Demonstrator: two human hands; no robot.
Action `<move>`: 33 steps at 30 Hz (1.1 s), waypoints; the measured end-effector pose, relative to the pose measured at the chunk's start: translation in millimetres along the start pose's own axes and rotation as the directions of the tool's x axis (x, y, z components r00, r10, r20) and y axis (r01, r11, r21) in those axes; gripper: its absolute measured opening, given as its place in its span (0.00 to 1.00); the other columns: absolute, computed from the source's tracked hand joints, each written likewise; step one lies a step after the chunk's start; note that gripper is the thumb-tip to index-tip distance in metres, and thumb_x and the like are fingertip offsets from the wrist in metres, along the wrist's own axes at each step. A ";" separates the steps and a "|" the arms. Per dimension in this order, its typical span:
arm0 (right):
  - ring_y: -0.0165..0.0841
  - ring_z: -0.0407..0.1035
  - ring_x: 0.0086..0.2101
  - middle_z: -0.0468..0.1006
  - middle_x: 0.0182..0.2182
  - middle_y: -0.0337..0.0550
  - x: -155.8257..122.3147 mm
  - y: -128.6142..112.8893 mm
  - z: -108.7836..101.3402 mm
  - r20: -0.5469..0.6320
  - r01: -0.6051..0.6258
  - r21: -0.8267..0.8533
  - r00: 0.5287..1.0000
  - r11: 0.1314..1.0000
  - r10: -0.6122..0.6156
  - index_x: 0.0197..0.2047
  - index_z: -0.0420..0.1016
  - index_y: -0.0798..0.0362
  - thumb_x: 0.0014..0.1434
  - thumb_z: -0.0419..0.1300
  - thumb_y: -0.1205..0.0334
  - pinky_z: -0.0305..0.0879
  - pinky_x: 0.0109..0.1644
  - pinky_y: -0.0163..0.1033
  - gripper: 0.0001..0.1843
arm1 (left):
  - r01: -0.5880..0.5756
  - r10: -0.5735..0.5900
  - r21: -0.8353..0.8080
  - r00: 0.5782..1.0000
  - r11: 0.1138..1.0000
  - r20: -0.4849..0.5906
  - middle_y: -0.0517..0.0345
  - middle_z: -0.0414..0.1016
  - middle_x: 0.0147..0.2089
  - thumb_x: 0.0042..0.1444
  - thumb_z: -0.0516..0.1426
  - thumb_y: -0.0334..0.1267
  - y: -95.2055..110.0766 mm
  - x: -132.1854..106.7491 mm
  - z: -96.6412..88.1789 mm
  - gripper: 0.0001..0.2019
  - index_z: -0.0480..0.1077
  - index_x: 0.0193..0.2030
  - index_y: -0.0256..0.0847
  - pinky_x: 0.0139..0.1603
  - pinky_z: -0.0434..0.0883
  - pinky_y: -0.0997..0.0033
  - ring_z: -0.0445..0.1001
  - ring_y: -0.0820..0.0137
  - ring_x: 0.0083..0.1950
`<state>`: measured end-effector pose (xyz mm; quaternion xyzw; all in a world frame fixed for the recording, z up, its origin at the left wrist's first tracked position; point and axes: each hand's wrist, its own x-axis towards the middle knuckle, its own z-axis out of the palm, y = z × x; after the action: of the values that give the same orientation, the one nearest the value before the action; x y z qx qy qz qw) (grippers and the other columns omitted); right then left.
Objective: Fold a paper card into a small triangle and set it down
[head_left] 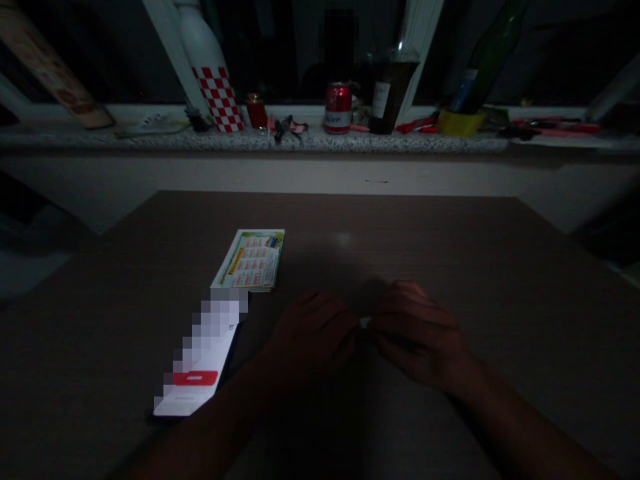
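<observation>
Over the middle of the dark table [400,233], my left hand [320,333] and my right hand [423,330] face each other with fingers bent together. A small pale piece [365,323] shows in the narrow gap between the fingertips, pinched from both sides. Its kind is too dark and too covered to make out. Left of my left hand lies a phone [200,400] with a lit screen and a red button. A stack of printed cards [253,260] with calendar-like grids rests just beyond the phone.
Along the granite windowsill [310,141] stand a white bottle with red checks [219,93], a small red jar [257,111], a red can [338,110], a dark labelled container [387,100] and a green bottle [487,60] beside a yellow tape roll [460,124]. Dark windows rise behind.
</observation>
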<state>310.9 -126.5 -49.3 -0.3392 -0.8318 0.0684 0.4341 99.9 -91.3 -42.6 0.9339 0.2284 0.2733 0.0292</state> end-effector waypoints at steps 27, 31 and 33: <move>0.34 0.68 0.31 0.77 0.28 0.43 -0.3 -12.3 -9.2 -0.027 0.022 -0.134 0.999 0.991 -0.025 0.40 0.74 0.56 0.57 0.61 0.73 0.67 0.39 0.45 0.07 | 0.056 -0.056 -0.150 0.998 0.987 0.007 0.56 0.78 0.40 0.65 0.51 0.33 5.0 2.7 0.5 0.07 0.69 0.44 0.38 0.46 0.68 0.64 0.74 0.68 0.40; 0.36 0.69 0.32 0.77 0.28 0.46 0.3 -13.2 -7.4 -0.059 0.023 -0.035 0.998 0.999 -0.025 0.41 0.74 0.57 0.56 0.62 0.76 0.67 0.38 0.46 0.10 | 0.185 -0.170 -0.281 0.982 0.942 0.076 0.57 0.79 0.41 0.65 0.51 0.37 4.9 0.4 2.4 0.09 0.71 0.47 0.40 0.44 0.70 0.67 0.75 0.68 0.41; 0.36 0.68 0.32 0.77 0.28 0.45 -0.5 -11.3 -4.8 -0.065 0.010 0.018 0.998 1.000 -0.009 0.42 0.75 0.57 0.55 0.63 0.77 0.67 0.37 0.45 0.12 | 0.255 -0.223 -0.317 0.966 0.914 0.134 0.58 0.79 0.39 0.66 0.50 0.37 3.8 0.1 1.1 0.11 0.73 0.47 0.41 0.41 0.70 0.70 0.76 0.69 0.39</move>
<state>309.1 -136.3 -42.1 -0.3332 -0.8183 0.0629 0.4641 102.0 -94.6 -42.8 0.8926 0.2900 0.2575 0.2299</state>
